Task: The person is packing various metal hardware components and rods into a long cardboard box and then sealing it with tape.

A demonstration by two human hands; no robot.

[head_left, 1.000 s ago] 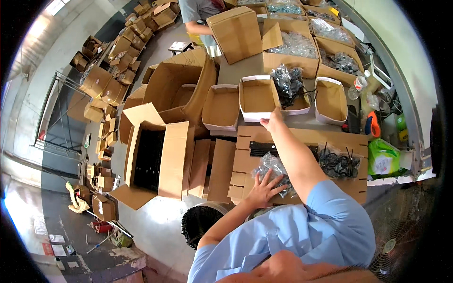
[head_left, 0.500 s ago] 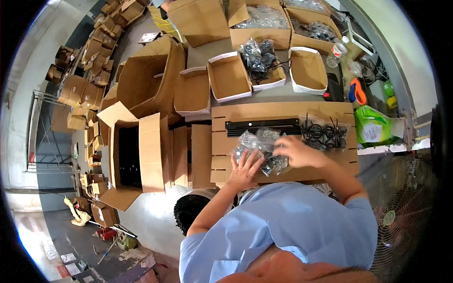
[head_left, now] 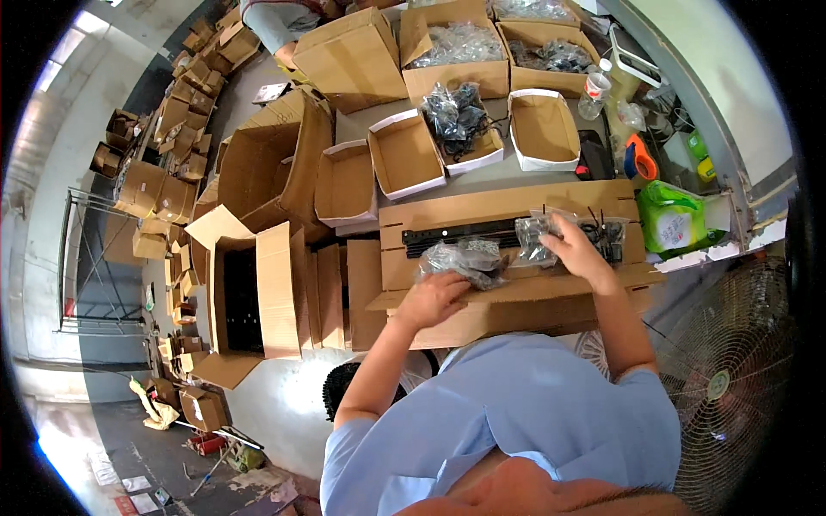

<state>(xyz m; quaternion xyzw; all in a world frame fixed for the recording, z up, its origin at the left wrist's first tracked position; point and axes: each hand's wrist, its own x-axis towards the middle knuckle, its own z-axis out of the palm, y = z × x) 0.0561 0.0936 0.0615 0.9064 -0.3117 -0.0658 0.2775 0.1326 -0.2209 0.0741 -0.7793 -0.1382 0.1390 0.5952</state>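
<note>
My right hand [head_left: 578, 251] pinches a clear plastic bag of small parts [head_left: 535, 239] over the right part of the flat cardboard [head_left: 404, 273]. My left hand [head_left: 432, 298] has its fingers curled over the near edge of another clear plastic bag [head_left: 465, 258], which holds dark and grey pieces. Behind these bags lie long black metal bars [head_left: 422, 241], side by side. A bag of black looped parts [head_left: 613, 236] is at the right, partly hidden behind my right hand.
Shallow white-rimmed cartons [head_left: 544, 129] stand behind; one holds bagged black parts [head_left: 454, 116]. Open brown boxes [head_left: 275, 163] are at left. A bottle [head_left: 594, 90], orange-black tool [head_left: 639, 157] and green pouch [head_left: 671, 219] sit right, above a fan [head_left: 718, 387]. A co-worker's arm [head_left: 271, 30] reaches a box.
My right hand has moved right with one bag, away from the other. My left hand has shifted slightly left, its fingers less spread. A co-worker has come further into view at the far left.
</note>
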